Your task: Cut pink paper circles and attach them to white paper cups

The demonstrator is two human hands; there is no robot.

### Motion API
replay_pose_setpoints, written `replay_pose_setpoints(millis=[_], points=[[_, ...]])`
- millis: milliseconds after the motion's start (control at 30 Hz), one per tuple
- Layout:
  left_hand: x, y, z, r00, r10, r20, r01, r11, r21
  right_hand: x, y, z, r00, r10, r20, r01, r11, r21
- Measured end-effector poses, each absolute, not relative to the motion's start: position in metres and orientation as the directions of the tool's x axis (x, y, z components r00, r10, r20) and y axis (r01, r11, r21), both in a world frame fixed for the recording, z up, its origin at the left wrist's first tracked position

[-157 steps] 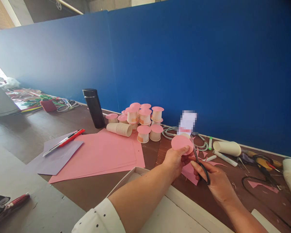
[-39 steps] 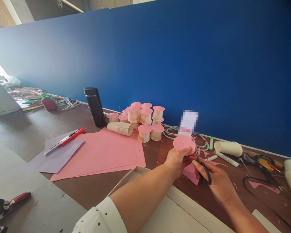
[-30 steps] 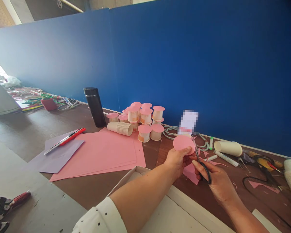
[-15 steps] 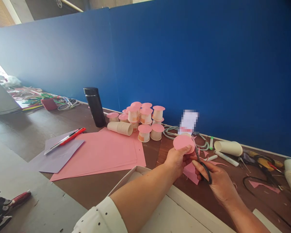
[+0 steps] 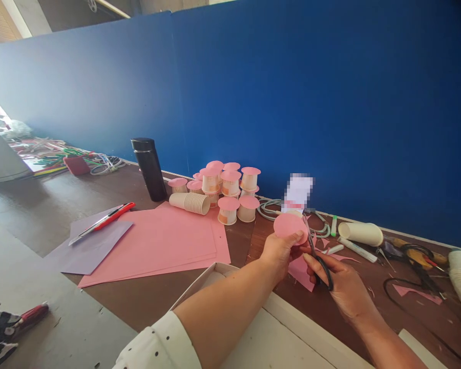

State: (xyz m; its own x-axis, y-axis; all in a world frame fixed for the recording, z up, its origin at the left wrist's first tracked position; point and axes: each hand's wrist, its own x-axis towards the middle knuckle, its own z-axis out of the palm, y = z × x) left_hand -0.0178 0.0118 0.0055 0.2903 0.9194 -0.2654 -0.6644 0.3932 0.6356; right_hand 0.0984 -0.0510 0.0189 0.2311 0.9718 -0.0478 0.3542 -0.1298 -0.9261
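Pinched between the thumb and fingers of my left hand (image 5: 280,253) is a round pink paper disc (image 5: 289,227). My right hand (image 5: 340,282) grips black-handled scissors (image 5: 324,271), whose blades stand upright along the disc's right edge. Whether the blades are parted is hard to make out. Below my hands a pink paper piece (image 5: 301,271) lies on the brown table. Left of the disc, several upturned paper cups (image 5: 227,217) with pink discs on top are stacked in a group. A nested row of paper cups (image 5: 189,203) lies beside them.
Pink sheets (image 5: 157,241) and purple paper (image 5: 100,253) lie left, under a red utility knife (image 5: 102,223). A black flask (image 5: 149,170) stands behind. Cables (image 5: 271,209), a glue stick (image 5: 334,225), a lying cup stack (image 5: 360,233) and paper scraps are at right. A shallow white box (image 5: 276,333) lies below my forearms.
Almost nothing differs. The whole view has shifted very slightly, and my hands still hold the disc and scissors in the same place.
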Motion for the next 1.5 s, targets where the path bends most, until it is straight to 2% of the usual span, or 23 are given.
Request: replay_pose_setpoints(millis=[1500], points=[[-0.0188,0.0125,0.0052,0.283,0.920,-0.273,-0.701,0.392,0.596,0.1015,-0.0500,0.0147,0.213,0.977,-0.022,0.338,-0.095,-0.936]])
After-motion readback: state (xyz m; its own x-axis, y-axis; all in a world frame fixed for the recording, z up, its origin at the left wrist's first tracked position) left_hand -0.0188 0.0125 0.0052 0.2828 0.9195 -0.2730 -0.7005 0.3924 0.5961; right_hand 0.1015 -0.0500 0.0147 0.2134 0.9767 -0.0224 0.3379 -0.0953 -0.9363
